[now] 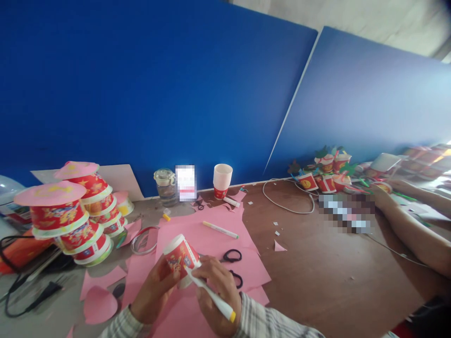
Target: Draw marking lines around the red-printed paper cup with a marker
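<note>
My left hand [154,284] is wrapped round a red and white patterned paper cup [179,253], held tilted over sheets of pink paper [207,234]. In my right hand [219,286] is a white marker pen [216,300] with a yellow end; its tip meets or nearly meets the cup's side. Beside my right hand, black-handled scissors [232,256] lie on the pink paper, their blades hidden. Farther back on the paper rests another marker [220,230] with a green end. A small yellow cap [167,217] lies near the paper's back left edge.
Stacked red cups with pink paper tops [59,202] stand at the left. A glass jar [165,185] and a stack of paper cups [221,180] are by the blue partition [158,84]. At the right are decorated cups [327,183], a cable [313,206] and another person's arm [412,230].
</note>
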